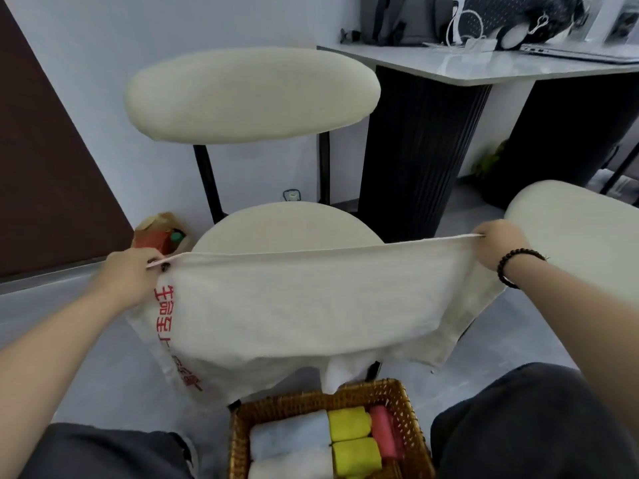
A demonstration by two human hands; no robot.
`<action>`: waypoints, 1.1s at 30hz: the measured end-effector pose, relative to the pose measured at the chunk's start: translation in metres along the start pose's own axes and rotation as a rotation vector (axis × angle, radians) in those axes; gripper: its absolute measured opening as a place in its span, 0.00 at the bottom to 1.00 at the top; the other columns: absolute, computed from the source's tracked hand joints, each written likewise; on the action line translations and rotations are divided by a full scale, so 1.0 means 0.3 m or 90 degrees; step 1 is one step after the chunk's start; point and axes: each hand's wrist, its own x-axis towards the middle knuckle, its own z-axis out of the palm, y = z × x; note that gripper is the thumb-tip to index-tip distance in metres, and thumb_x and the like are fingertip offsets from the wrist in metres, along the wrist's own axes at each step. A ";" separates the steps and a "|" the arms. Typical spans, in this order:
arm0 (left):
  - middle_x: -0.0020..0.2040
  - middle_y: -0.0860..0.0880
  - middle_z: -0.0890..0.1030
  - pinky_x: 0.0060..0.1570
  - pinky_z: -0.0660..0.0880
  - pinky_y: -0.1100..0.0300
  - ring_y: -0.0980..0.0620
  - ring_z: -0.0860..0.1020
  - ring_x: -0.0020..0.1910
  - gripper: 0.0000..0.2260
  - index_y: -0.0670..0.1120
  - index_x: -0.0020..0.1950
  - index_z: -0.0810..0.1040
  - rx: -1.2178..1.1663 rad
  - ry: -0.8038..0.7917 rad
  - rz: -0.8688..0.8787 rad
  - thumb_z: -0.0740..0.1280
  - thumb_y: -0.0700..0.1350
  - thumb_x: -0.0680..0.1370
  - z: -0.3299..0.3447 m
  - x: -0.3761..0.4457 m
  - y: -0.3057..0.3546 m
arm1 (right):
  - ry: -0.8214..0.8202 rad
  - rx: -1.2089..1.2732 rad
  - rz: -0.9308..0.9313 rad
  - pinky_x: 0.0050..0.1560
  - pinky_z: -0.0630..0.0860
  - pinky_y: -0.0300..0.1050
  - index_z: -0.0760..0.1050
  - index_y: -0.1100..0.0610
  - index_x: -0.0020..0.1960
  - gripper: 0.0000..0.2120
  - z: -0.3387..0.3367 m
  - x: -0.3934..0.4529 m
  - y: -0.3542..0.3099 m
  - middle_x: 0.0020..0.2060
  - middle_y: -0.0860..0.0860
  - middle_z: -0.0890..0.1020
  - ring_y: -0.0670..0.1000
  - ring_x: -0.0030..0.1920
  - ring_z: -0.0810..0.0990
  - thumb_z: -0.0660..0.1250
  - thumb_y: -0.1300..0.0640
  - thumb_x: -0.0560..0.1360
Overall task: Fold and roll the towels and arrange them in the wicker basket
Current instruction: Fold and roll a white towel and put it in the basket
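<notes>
Above the basket, a cream towel hangs stretched

Both hands hold white towel stretched above wicker basket.

towel: matt off-white cloth, red printed characters. wicker basket: woven brown cane, slight sheen. rolled towels inside: soft terry cloth. chair: matt cream fabric pads, black metal legs. table top: glossy, pale, stone-like. floor: smooth grey.

Cream chair w/ grey floor, white wall.
</notes>
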 end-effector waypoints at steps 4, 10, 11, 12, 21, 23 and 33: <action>0.51 0.36 0.82 0.46 0.70 0.50 0.32 0.78 0.52 0.09 0.43 0.51 0.84 -0.024 0.068 -0.082 0.64 0.39 0.78 -0.020 -0.005 -0.029 | 0.017 0.001 0.011 0.39 0.67 0.46 0.77 0.65 0.44 0.11 -0.028 0.012 0.005 0.40 0.59 0.78 0.59 0.40 0.72 0.57 0.65 0.77; 0.48 0.35 0.81 0.52 0.72 0.48 0.35 0.77 0.50 0.09 0.40 0.49 0.82 -0.208 0.170 -0.190 0.63 0.42 0.78 -0.114 0.015 0.067 | 0.032 0.158 0.087 0.34 0.79 0.50 0.76 0.64 0.38 0.15 -0.113 0.033 -0.050 0.30 0.60 0.81 0.59 0.31 0.81 0.56 0.60 0.78; 0.46 0.36 0.81 0.51 0.74 0.48 0.36 0.78 0.47 0.08 0.41 0.46 0.82 -0.274 0.181 -0.216 0.64 0.43 0.76 -0.127 0.022 0.088 | 0.038 0.220 0.111 0.31 0.78 0.48 0.76 0.65 0.40 0.13 -0.131 0.039 -0.064 0.29 0.60 0.81 0.57 0.29 0.80 0.56 0.63 0.77; 0.44 0.38 0.81 0.49 0.76 0.47 0.38 0.80 0.46 0.06 0.43 0.42 0.81 -0.359 0.185 -0.246 0.66 0.43 0.74 -0.140 0.029 0.111 | 0.041 0.285 0.139 0.27 0.77 0.45 0.76 0.66 0.43 0.12 -0.150 0.044 -0.081 0.29 0.60 0.80 0.56 0.27 0.79 0.56 0.64 0.77; 0.39 0.45 0.80 0.43 0.76 0.53 0.47 0.78 0.37 0.12 0.45 0.44 0.80 -0.709 -0.035 -0.339 0.77 0.44 0.64 -0.153 0.019 0.302 | -0.179 0.586 0.186 0.23 0.71 0.36 0.80 0.61 0.51 0.12 -0.246 -0.004 -0.176 0.25 0.53 0.77 0.46 0.22 0.76 0.58 0.64 0.79; 0.38 0.45 0.80 0.43 0.76 0.53 0.46 0.78 0.36 0.13 0.46 0.42 0.80 -0.736 -0.085 -0.312 0.77 0.46 0.61 -0.138 -0.018 0.353 | -0.267 0.598 0.132 0.25 0.73 0.37 0.80 0.62 0.51 0.13 -0.251 -0.034 -0.186 0.27 0.54 0.78 0.48 0.25 0.77 0.57 0.65 0.78; 0.35 0.45 0.82 0.39 0.76 0.56 0.46 0.79 0.34 0.09 0.45 0.47 0.81 -0.788 -0.278 -0.235 0.73 0.48 0.70 -0.092 -0.117 0.572 | -0.422 0.500 -0.123 0.42 0.77 0.50 0.84 0.59 0.49 0.20 -0.276 -0.203 -0.326 0.30 0.62 0.77 0.55 0.30 0.80 0.54 0.69 0.76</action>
